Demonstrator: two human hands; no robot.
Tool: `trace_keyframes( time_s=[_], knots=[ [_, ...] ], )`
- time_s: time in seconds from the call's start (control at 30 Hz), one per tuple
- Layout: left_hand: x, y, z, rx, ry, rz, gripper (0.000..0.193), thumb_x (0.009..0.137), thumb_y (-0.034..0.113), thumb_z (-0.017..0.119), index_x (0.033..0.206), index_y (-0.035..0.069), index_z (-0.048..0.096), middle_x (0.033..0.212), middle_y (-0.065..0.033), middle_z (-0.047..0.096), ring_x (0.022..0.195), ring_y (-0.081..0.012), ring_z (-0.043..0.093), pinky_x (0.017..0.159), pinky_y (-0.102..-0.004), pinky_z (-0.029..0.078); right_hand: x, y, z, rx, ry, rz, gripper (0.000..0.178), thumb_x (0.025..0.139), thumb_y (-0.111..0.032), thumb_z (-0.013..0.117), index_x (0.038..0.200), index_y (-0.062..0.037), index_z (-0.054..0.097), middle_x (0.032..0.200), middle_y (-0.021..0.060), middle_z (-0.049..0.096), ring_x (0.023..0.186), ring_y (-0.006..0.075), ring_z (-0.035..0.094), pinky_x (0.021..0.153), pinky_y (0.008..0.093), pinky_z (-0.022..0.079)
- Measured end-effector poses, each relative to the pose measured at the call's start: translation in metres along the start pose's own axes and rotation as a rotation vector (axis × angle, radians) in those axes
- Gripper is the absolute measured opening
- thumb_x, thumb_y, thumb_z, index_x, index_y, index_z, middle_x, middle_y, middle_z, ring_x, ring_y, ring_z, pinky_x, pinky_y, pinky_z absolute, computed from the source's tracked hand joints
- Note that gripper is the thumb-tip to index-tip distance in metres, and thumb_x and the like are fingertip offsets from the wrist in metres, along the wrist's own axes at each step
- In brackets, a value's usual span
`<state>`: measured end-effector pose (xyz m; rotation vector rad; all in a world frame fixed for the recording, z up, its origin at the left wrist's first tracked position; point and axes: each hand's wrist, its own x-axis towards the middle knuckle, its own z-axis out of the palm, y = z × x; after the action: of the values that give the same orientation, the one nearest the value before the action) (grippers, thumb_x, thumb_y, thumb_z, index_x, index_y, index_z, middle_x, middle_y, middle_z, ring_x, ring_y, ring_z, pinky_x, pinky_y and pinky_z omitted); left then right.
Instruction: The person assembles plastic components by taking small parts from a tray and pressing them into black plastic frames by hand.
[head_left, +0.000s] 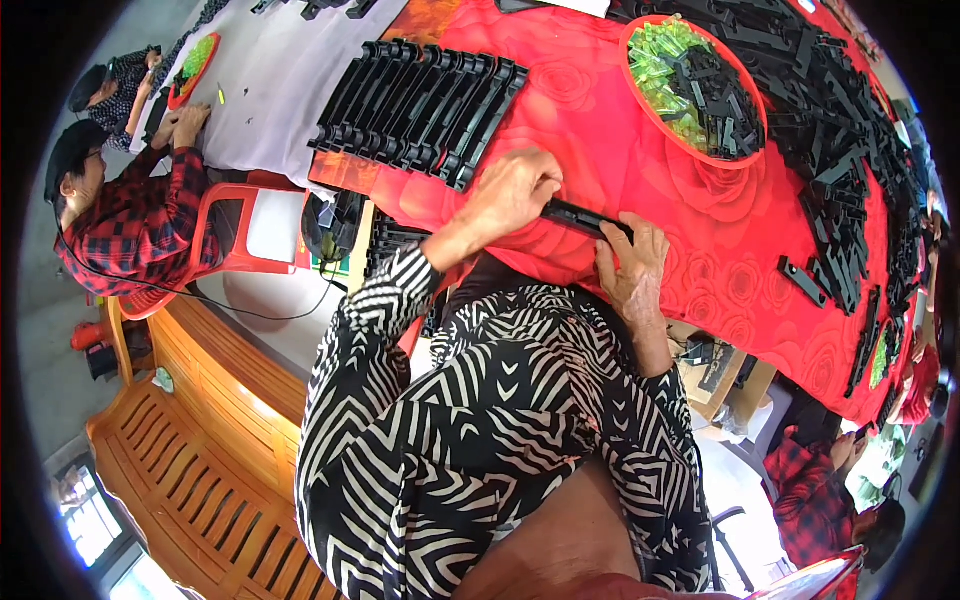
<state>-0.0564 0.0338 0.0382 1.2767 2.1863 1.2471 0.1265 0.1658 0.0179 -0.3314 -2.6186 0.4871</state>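
A long, narrow black plastic strip (578,217) is held just over the near edge of the red rose-patterned tablecloth (565,85). My left hand (512,192) is closed, its fingers curled at the strip's left end; the fingertips are partly hidden. Around the right end, my right hand (635,262) is closed with the fingers bent over the top. Beyond my left hand lies a row of several black plastic holders (420,108), set side by side. Farther right stands an orange-rimmed basket (628,75) of green-yellow clear pieces and small black parts.
A large heap of black plastic parts (800,100) covers the right side of the table. One loose black piece (802,281) lies nearer me. At left are a red chair (222,235), a wooden bench (215,440) and a seated person (130,225) at a pale table. Another person (810,490) sits at right.
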Motion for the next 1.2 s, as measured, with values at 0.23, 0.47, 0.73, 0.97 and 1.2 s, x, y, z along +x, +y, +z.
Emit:
trace_keyframes(
  time_s=[0.23,0.47,0.73,0.97,1.2],
  knots=[
    [-0.033,0.017,0.029,0.362,0.069,0.172,0.017,0.076,0.017,0.068,0.086,0.004,0.062,0.081,-0.0106,0.057,0.080,-0.0290,0.054,0.072,-0.0417,0.040,-0.007,-0.003,-0.008,-0.063,0.110,0.052,0.028,0.073,-0.018,0.070,0.095,-0.0014,0.066,0.111,0.0139,0.055,0.105,0.0338,0.049,0.091,0.0469,0.037],
    [-0.035,0.018,0.052,0.548,0.069,0.160,0.038,0.064,0.024,0.075,0.094,0.003,0.064,0.099,-0.0073,0.050,0.100,-0.0280,0.044,0.083,-0.0447,0.032,-0.007,-0.008,0.004,-0.013,0.021,0.156,0.027,0.073,-0.020,0.070,0.090,0.0002,0.065,0.110,0.0134,0.057,0.112,0.0353,0.047,0.095,0.0490,0.034],
    [-0.039,0.015,0.057,0.429,0.181,0.184,0.034,0.062,0.018,0.073,0.089,0.000,0.064,0.099,-0.0100,0.050,0.103,-0.0313,0.043,0.092,-0.0506,0.030,-0.006,-0.013,0.014,0.153,0.165,0.302,0.018,0.075,-0.020,0.070,0.081,-0.0034,0.067,0.101,0.0091,0.062,0.109,0.0318,0.050,0.094,0.0467,0.033],
    [-0.039,0.011,0.058,0.409,0.189,0.214,0.036,0.061,0.017,0.073,0.092,0.000,0.063,0.102,-0.0102,0.051,0.103,-0.0310,0.043,0.093,-0.0502,0.030,0.008,-0.008,0.025,0.156,0.139,0.463,0.017,0.074,-0.019,0.071,0.068,-0.0040,0.064,0.085,0.0070,0.063,0.098,0.0283,0.052,0.085,0.0453,0.035],
    [-0.035,0.003,0.039,0.440,0.279,0.192,0.047,0.066,0.016,0.073,0.108,0.002,0.057,0.110,-0.0116,0.054,0.112,-0.0338,0.044,0.089,-0.0482,0.035,0.002,0.002,0.021,0.277,0.160,0.491,0.013,0.072,-0.012,0.069,0.066,-0.0037,0.061,0.079,0.0096,0.062,0.090,0.0276,0.052,0.078,0.0436,0.036]
  ],
)
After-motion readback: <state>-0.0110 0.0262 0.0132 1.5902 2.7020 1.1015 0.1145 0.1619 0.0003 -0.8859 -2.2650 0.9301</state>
